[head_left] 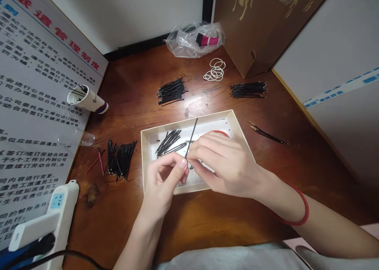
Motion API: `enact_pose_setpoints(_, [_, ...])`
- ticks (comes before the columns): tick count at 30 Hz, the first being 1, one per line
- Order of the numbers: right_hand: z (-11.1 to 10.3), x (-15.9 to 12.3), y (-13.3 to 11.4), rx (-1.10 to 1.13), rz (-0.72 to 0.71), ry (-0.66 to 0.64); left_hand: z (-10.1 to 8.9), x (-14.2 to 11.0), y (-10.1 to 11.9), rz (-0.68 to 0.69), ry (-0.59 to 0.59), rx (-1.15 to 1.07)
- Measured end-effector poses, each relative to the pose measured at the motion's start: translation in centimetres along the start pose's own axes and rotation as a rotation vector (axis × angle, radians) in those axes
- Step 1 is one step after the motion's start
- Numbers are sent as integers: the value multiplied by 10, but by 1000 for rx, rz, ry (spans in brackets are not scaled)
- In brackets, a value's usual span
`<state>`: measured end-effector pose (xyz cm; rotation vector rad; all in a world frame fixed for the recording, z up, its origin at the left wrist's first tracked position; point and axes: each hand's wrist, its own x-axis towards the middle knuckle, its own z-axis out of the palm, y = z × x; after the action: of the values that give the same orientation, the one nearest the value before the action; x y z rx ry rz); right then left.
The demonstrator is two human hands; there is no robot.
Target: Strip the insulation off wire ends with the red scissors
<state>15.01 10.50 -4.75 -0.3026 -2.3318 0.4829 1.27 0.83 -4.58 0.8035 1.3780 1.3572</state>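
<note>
A thin black wire (193, 135) stands up at a slant over the shallow cardboard tray (143, 159). My left hand (166, 177) pinches its lower end between thumb and index finger. My right hand (225, 163) is closed at the same spot, its fingertips on the wire beside the left ones. Just beyond my left hand, loose black wires (168, 142) lie on the tray's white floor among small dark bits. Part of a red loop (220, 132) shows behind my right hand, which hides much of the tray's right side.
Bundles of short black wires lie left (121, 159), behind (171, 91) and right (248, 90) of the tray. Rubber bands (215, 70) and a plastic bag (186, 43) are at the back. A paper cup (85, 98) lies tipped at left, above a power strip (60, 207).
</note>
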Motion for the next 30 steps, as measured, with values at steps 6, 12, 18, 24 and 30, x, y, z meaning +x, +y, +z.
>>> enact_pose_setpoints(6, [-2,-2,1,7,-14,34,5,0,1,-97,-33,-146])
enact_pose_setpoints(12, [-4,-2,0,-5,4,33,6,2,0,-130,-53,-213])
enact_pose_setpoints(18, [-5,-2,-1,-26,24,29,6,3,-3,-109,-60,-214])
enact_pose_setpoints(24, [-5,-2,-1,116,121,46,5,2,-3,-133,-79,-278])
enact_pose_setpoints(30, [-5,-1,-7,501,483,39,6,0,-1,-141,-46,-252])
